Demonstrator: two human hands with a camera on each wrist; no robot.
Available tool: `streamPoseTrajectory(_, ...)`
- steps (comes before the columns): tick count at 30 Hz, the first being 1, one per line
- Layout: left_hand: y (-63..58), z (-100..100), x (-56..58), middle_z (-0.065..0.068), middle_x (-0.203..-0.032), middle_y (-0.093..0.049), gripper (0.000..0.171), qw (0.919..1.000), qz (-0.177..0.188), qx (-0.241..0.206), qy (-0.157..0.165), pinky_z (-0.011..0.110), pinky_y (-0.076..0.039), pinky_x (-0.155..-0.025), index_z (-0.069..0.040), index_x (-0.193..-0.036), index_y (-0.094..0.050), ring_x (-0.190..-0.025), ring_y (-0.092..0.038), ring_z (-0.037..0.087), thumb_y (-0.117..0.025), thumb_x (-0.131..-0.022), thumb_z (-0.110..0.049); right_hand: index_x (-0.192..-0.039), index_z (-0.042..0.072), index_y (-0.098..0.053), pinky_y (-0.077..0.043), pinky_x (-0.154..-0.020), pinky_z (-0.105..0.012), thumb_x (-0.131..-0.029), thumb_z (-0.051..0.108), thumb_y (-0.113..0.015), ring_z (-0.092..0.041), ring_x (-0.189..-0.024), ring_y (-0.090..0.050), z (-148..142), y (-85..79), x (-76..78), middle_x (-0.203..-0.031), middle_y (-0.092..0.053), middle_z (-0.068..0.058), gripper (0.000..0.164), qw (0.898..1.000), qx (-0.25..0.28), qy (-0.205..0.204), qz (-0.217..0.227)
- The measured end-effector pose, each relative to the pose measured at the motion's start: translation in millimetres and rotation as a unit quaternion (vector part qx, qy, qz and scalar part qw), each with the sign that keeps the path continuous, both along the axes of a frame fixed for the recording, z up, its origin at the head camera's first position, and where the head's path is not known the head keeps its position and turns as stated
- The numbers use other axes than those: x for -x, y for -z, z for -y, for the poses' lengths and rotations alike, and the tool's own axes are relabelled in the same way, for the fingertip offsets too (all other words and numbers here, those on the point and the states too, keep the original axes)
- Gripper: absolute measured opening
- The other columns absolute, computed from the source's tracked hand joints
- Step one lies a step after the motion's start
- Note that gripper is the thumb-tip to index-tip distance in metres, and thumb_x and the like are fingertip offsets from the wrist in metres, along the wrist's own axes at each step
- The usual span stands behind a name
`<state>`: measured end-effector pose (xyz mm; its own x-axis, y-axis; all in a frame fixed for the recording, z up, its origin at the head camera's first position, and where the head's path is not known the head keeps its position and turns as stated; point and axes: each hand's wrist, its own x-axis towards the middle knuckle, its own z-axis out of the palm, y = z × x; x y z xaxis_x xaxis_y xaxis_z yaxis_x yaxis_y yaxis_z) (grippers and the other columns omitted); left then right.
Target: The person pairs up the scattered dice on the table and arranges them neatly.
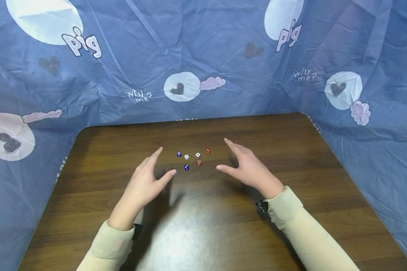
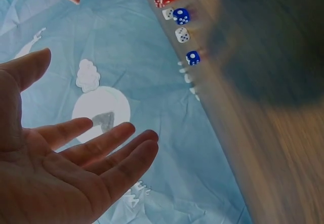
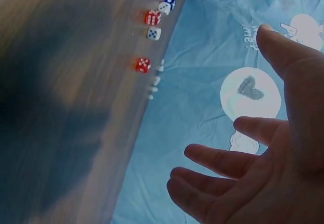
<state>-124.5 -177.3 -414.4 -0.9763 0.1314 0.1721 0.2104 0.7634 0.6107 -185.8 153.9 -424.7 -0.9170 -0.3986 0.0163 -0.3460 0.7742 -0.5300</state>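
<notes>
Several small dice lie in a loose cluster on the brown wooden table: two blue, two white and two red. In the head view, one blue die (image 1: 179, 154) sits at the left and another blue die (image 1: 186, 167) lies nearest the person. Between them are a white die (image 1: 186, 157) and a second white die (image 1: 198, 155). A red die (image 1: 199, 163) and a farther red die (image 1: 208, 151) lie on the right. My left hand (image 1: 146, 182) hovers left of the dice, fingers extended and thumb apart. Opposite, my right hand (image 1: 249, 165) is spread likewise. Both palms hold nothing.
The wooden table (image 1: 203, 226) has rounded corners and a bright glare patch near the front. Blue printed cloth (image 1: 203, 45) hangs behind and along both sides, close to the table's edges. Dark bands circle both wrists under pale sleeves (image 1: 112, 241).
</notes>
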Motion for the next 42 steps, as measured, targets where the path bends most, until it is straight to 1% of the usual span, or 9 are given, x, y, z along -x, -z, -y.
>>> streamPoseTrajectory(6, 0.3, -4.2, 3.3, 0.026, -0.145, -0.050, 0.081, 0.9998, 0.011, -0.012, 0.010, 0.059, -0.040, -0.106, -0.008, -0.158, -0.035, -0.132, -0.049, 0.043, -0.073, -0.094, -0.041, -0.164, 0.024, -0.021, -0.029, -0.115, -0.054, -0.089, 0.072, -0.061, -0.034, -0.145, -0.033, 8.5, 3.6, 3.0, -0.162, -0.032, -0.004, 0.097, 1.000, 0.015, -0.009, 0.011)
streamPoseTrajectory(13, 3.4, -10.3, 7.9, 0.027, -0.130, -0.061, 0.076, 0.9992, 0.008, -0.032, 0.021, 0.058, -0.048, -0.095, -0.002, -0.153, -0.041, -0.114, -0.061, 0.043, -0.077, -0.092, -0.031, -0.161, 0.027, -0.030, -0.034, -0.112, -0.054, -0.089, 0.070, -0.063, -0.035, -0.141, -0.039, 21.2, 5.4, 5.3, -0.157, -0.041, -0.007, 0.090, 0.999, 0.028, -0.017, 0.024)
streamPoseTrajectory(19, 10.1, -14.6, 12.8, 0.028, -0.118, -0.067, 0.074, 0.9984, 0.024, -0.042, 0.028, 0.057, -0.050, -0.091, -0.001, -0.151, -0.043, -0.107, -0.065, 0.043, -0.078, -0.091, -0.029, -0.160, 0.021, -0.035, -0.037, -0.111, -0.049, -0.091, 0.063, -0.067, -0.030, -0.139, -0.044, 33.4, 8.1, 8.2, -0.156, -0.044, -0.005, 0.087, 0.998, 0.043, -0.028, 0.027)
streamPoseTrajectory(24, 12.8, -16.7, 14.5, 0.026, -0.112, -0.069, 0.072, 0.9979, 0.031, -0.046, 0.032, 0.054, -0.053, -0.081, -0.001, -0.149, -0.046, -0.093, -0.067, 0.039, -0.078, -0.091, -0.028, -0.158, 0.020, -0.039, -0.039, -0.110, -0.045, -0.092, 0.057, -0.069, -0.027, -0.137, -0.046, 40.5, 12.4, 8.9, -0.153, -0.047, -0.004, 0.081, 0.997, 0.051, -0.041, 0.027)
streamPoseTrajectory(30, 13.3, -19.3, 16.8, 0.025, -0.110, -0.070, 0.069, 0.9963, 0.054, -0.057, 0.034, 0.053, -0.055, -0.083, -0.001, -0.147, -0.048, -0.097, -0.069, 0.039, -0.078, -0.091, -0.027, -0.155, 0.019, -0.043, -0.041, -0.108, -0.044, -0.092, 0.052, -0.072, -0.026, -0.132, -0.052, 49.5, 15.7, 10.9, -0.148, -0.052, -0.009, 0.077, 0.997, 0.064, -0.041, 0.031)
streamPoseTrajectory(32, 14.4, -20.0, 18.2, 0.024, -0.109, -0.071, 0.067, 0.9957, 0.063, -0.058, 0.035, 0.052, -0.055, -0.084, -0.001, -0.146, -0.049, -0.098, -0.070, 0.038, -0.078, -0.091, -0.027, -0.154, 0.018, -0.045, -0.044, -0.105, -0.043, -0.092, 0.050, -0.073, -0.026, -0.126, -0.057, 53.1, 17.1, 12.1, -0.141, -0.059, -0.014, 0.075, 0.996, 0.069, -0.041, 0.033)
streamPoseTrajectory(36, 16.5, -21.1, 22.4, 0.022, -0.108, -0.071, 0.065, 0.9948, 0.085, -0.048, 0.030, 0.051, -0.054, -0.085, -0.002, -0.145, -0.051, -0.099, -0.069, 0.036, -0.078, -0.091, -0.026, -0.152, 0.017, -0.048, -0.052, -0.091, -0.039, -0.093, 0.046, -0.075, -0.021, -0.102, -0.065, 61.0, 20.9, 15.5, -0.117, -0.070, -0.014, 0.072, 0.995, 0.075, -0.049, 0.036)
streamPoseTrajectory(39, 16.7, -22.2, 26.7, 0.020, -0.104, -0.072, 0.065, 0.9941, 0.098, -0.040, 0.025, 0.051, -0.054, -0.085, -0.001, -0.144, -0.052, -0.097, -0.069, 0.034, -0.079, -0.091, -0.025, -0.149, 0.014, -0.052, -0.054, -0.079, -0.034, -0.092, 0.041, -0.077, -0.015, -0.085, -0.065, 67.7, 23.5, 18.1, -0.099, -0.070, -0.008, 0.068, 0.994, 0.082, -0.057, 0.038)
streamPoseTrajectory(42, 16.5, -23.7, 31.8, 0.016, -0.097, -0.072, 0.062, 0.9940, 0.102, -0.033, 0.022, 0.049, -0.054, -0.082, 0.001, -0.141, -0.055, -0.090, -0.069, 0.030, -0.079, -0.090, -0.025, -0.145, 0.009, -0.056, -0.054, -0.071, -0.031, -0.092, 0.035, -0.079, -0.012, -0.077, -0.063, 74.7, 26.1, 20.7, -0.088, -0.068, -0.002, 0.063, 0.993, 0.085, -0.062, 0.045)
